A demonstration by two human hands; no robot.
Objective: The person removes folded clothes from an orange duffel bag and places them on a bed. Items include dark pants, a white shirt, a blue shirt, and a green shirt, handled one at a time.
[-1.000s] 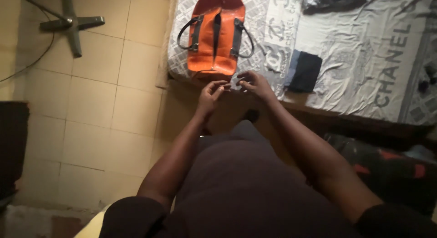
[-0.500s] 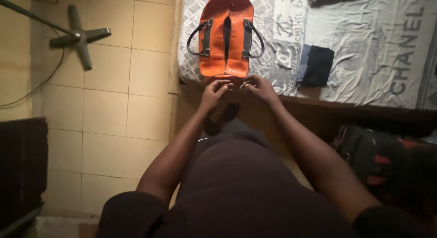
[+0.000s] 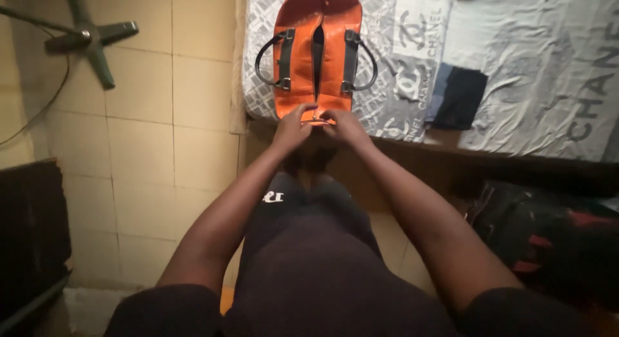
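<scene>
Orange handbag [image 3: 316, 50] lies flat at near left corner of bed [image 3: 535, 72], top slit open along middle, dark handles [image 3: 271, 58] splayed to either side. Going left to right: my left hand [image 3: 291, 125] fingers curled, pinching bag's near end; my right hand [image 3: 345, 125] likewise pinching same end, the two hands almost touching. I judge bag soft, glossy, maybe slippery, light, sagging if lifted by end; handles are firmer hold. Further right, folded dark cloth [image 3: 459, 97] on sheet.

Dim room; cream tiled floor [image 3: 148, 118]; bed [image 3: 529, 66]; fan base [image 3: 84, 37].
</scene>
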